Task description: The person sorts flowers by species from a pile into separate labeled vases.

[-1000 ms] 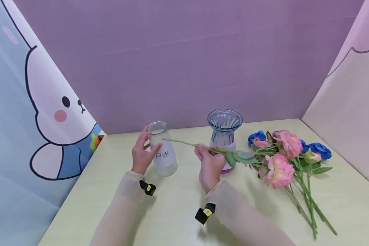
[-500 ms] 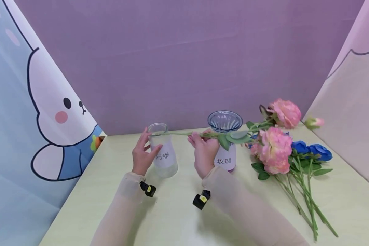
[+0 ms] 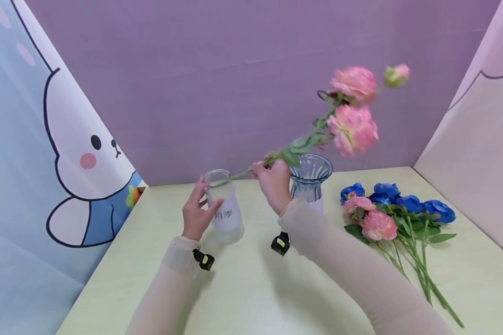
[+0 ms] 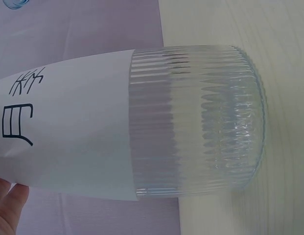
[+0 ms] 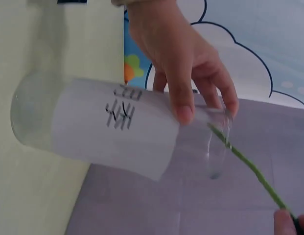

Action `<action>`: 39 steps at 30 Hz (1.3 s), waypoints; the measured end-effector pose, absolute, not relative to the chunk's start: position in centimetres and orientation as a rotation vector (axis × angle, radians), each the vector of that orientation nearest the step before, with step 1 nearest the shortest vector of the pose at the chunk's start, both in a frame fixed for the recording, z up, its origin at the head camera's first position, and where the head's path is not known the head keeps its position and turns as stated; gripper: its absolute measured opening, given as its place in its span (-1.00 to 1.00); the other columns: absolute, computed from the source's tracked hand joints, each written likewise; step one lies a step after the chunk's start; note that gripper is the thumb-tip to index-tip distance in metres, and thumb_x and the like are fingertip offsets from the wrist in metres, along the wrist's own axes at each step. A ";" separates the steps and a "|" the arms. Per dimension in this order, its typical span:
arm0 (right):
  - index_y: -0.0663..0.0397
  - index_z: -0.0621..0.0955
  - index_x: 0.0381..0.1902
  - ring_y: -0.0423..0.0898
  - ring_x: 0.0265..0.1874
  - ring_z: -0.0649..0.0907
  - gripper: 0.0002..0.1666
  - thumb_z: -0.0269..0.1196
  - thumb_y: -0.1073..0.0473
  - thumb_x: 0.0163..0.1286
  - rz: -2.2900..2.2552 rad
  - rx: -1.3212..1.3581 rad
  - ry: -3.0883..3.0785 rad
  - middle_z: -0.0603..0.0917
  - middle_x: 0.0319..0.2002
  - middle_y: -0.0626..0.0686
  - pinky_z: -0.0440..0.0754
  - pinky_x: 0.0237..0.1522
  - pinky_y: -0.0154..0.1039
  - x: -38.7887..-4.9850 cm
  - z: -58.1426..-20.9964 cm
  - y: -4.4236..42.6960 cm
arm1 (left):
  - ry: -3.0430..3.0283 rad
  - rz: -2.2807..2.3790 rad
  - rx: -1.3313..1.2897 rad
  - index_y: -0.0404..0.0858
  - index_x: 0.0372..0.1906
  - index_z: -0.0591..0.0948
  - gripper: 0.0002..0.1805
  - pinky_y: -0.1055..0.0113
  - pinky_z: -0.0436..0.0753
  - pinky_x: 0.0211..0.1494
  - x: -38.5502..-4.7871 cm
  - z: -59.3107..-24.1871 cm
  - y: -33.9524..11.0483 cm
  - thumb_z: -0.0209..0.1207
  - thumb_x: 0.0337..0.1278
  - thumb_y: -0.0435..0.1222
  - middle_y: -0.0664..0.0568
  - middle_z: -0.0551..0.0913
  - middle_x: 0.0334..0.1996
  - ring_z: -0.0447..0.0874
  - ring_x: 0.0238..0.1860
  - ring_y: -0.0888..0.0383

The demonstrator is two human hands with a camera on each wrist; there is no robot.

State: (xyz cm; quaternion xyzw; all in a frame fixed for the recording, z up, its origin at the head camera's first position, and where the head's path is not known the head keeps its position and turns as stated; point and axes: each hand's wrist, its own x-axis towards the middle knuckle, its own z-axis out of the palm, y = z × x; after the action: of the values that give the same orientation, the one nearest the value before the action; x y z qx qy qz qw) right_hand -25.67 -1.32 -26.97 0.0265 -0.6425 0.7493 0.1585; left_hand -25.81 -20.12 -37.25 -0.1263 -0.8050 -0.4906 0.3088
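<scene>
My left hand [image 3: 197,214] grips a clear ribbed glass vase [image 3: 230,234] near its top, thumb across the front and fingers round the far side. The vase stands upright with a white label [image 4: 88,122] bearing black handwritten characters. With its fingertips, my right hand [image 3: 276,181] pinches the green stem [image 5: 257,171] of a pink flower spray [image 3: 353,129]. The spray leans up to the right, with two large blooms and a bud [image 3: 396,76]. Its lower stem end is just inside the vase's mouth. Fingertips of the left hand show at the left wrist view's lower left.
A blue-grey flared glass vase [image 3: 312,172] stands behind my right hand and forearm, its label mostly covered. On the table's right lie blue flowers [image 3: 410,203] and pink flowers [image 3: 378,225] with crossing stems [image 3: 433,284]. A purple backdrop [image 3: 251,93] rises behind the table.
My right hand has risen and turned, lifting the pink spray off the pile and tilting it upward. The stem end has moved into the clear vase's mouth. The left hand stays on the vase.
</scene>
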 end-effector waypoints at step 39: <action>0.37 0.52 -0.12 -0.06 -0.47 0.63 -0.80 0.15 0.46 0.29 1.324 0.725 -2.862 0.62 -0.28 0.19 0.64 -0.51 -0.42 -29.4 -25.0 -6.0 | -2.054 -1.155 -0.430 -0.47 0.06 0.48 -0.44 -0.05 0.68 -0.13 -26.2 -37.9 -20.3 0.40 -0.14 -0.52 -0.32 0.34 0.31 0.55 0.05 -0.32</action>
State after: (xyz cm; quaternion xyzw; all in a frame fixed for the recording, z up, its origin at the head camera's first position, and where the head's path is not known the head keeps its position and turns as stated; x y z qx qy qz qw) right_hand -29.42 -6.00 -25.01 0.2237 -0.8836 0.4087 -0.0471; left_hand -26.18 -20.27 -37.90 -0.1672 -0.7984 -0.4492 0.3644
